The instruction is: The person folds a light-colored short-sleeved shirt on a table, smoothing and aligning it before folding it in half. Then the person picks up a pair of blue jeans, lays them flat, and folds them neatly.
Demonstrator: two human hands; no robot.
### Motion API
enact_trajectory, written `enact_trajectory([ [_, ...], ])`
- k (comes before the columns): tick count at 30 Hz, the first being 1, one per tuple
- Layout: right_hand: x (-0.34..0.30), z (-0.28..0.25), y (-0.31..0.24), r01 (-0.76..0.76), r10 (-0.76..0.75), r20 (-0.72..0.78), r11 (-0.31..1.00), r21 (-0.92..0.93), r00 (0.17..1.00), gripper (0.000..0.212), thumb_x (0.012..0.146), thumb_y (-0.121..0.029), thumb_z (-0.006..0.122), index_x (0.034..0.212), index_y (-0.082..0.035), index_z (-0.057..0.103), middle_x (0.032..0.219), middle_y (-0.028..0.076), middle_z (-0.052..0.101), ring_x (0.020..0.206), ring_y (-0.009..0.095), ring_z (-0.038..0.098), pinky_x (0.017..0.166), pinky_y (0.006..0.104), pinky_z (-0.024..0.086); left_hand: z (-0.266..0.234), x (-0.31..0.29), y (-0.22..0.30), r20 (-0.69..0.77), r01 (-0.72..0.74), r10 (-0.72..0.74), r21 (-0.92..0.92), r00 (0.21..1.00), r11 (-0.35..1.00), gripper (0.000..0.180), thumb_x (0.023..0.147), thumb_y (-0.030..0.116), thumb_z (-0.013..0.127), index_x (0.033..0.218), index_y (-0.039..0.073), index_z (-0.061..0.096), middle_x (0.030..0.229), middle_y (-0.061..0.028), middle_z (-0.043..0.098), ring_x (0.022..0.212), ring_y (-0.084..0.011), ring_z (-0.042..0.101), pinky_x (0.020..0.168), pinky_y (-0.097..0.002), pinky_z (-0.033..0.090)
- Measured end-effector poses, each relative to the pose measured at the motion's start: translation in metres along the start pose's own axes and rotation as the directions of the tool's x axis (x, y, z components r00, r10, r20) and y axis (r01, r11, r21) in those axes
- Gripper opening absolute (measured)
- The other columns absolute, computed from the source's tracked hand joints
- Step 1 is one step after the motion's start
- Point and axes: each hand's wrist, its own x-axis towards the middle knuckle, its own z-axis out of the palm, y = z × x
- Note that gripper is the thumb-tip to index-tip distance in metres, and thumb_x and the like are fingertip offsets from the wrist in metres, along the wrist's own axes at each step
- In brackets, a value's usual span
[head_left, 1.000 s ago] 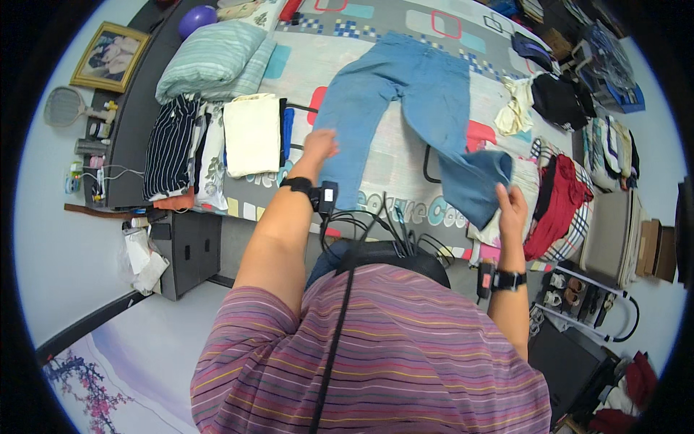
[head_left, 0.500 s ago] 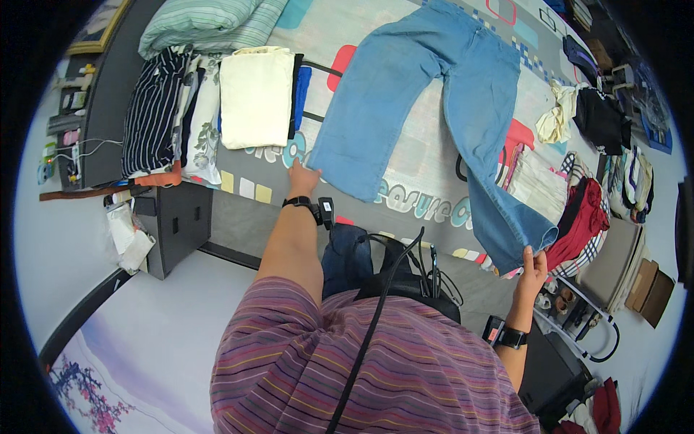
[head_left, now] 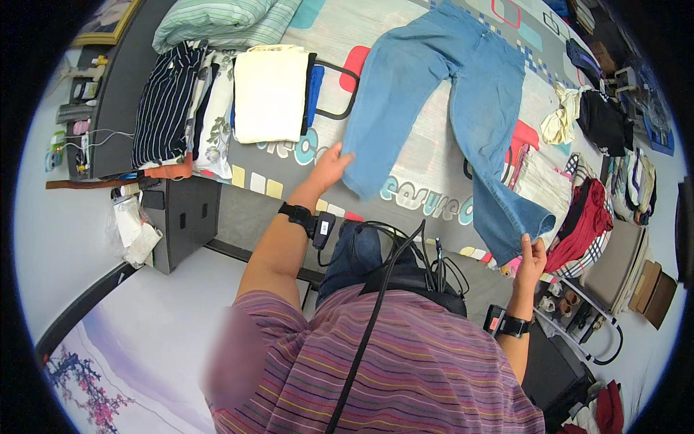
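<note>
A pair of light blue jeans [head_left: 405,94] lies spread on the patterned bed cover, waist at the far side and both legs toward me. At the left leg's outer edge near its hem, my left hand [head_left: 329,170] is closed on the denim; its fingertips are partly hidden. My right hand [head_left: 530,259] pinches the hem of the other leg, thumb on top. That leg bends outward to the right, and its hem hangs at the bed's near edge.
Left of the jeans are folded cream cloth [head_left: 271,94], striped dark clothes [head_left: 166,105] and a green striped quilt [head_left: 217,25]. Red clothing [head_left: 582,224] and pale folded garments [head_left: 538,181] lie beside my right hand. Black cables [head_left: 390,267] hang in front of my body.
My left hand has moved right, and the left leg's lower end has shifted right and narrowed with it. The right hand keeps its hold on the other hem, slightly raised.
</note>
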Motion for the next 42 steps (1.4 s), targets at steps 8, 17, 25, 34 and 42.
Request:
enact_trajectory([
  [8,-0.006,0.001,0.018,0.038,-0.04,-0.021,0.998,-0.051,0.999,0.044,0.091,-0.017,0.067,0.065,-0.013,0.032,0.065,-0.009,0.028,0.06,0.003,0.024,0.053,0.0235,0.018,-0.045,0.041,-0.068,-0.532,0.211,-0.546,-0.564,0.647,0.798,0.088,0.082,0.058,0.067,0.13,-0.012,0.043,0.122,-0.021,0.055,0.105,-0.0292,0.057,0.086,-0.0418,0.048],
  [17,-0.019,0.002,0.019,-0.042,0.041,-0.013,0.995,-0.085,0.999,0.038,0.093,-0.013,0.065,0.068,-0.014,0.036,0.068,-0.009,0.032,0.063,0.002,0.028,0.056,0.0218,0.021,-0.034,0.004,-0.145,-0.298,0.501,-0.696,-0.52,0.653,0.692,0.079,0.079,0.048,0.075,0.131,-0.005,0.05,0.13,-0.0168,0.054,0.112,-0.0309,0.056,0.096,-0.0457,0.042],
  [25,-0.012,0.011,-0.018,0.079,-0.084,-0.118,0.996,-0.047,0.989,0.04,0.092,-0.014,0.066,0.067,-0.013,0.036,0.065,-0.008,0.031,0.061,0.004,0.027,0.054,0.0226,0.02,-0.007,0.0,-0.043,-0.426,0.133,-0.262,-0.309,0.866,0.942,0.048,0.082,0.014,0.076,0.122,-0.004,0.055,0.111,-0.0116,0.066,0.097,-0.0198,0.062,0.086,-0.0322,0.049],
  [34,0.001,-0.002,-0.117,0.339,-0.327,-0.308,0.941,-0.016,0.894,0.035,0.085,-0.01,0.071,0.07,-0.01,0.039,0.064,-0.007,0.034,0.059,0.004,0.03,0.052,0.0219,0.025,0.043,-0.039,0.224,-0.091,-0.485,0.48,-0.05,0.873,0.873,0.038,0.085,0.011,0.071,0.116,-0.003,0.055,0.105,-0.0093,0.066,0.093,-0.0138,0.061,0.081,-0.0289,0.05],
  [42,-0.003,0.014,-0.201,0.426,-0.422,-0.087,0.845,0.322,0.903,0.068,0.086,0.005,0.062,0.143,-0.009,0.029,0.09,0.003,0.06,0.068,0.003,0.051,0.056,0.017,0.04,0.154,-0.116,0.346,0.322,-0.5,0.525,-0.164,0.788,0.851,0.025,0.088,0.015,0.069,0.107,0.002,0.057,0.087,-0.0022,0.065,0.073,-0.0098,0.062,0.061,-0.0244,0.051],
])
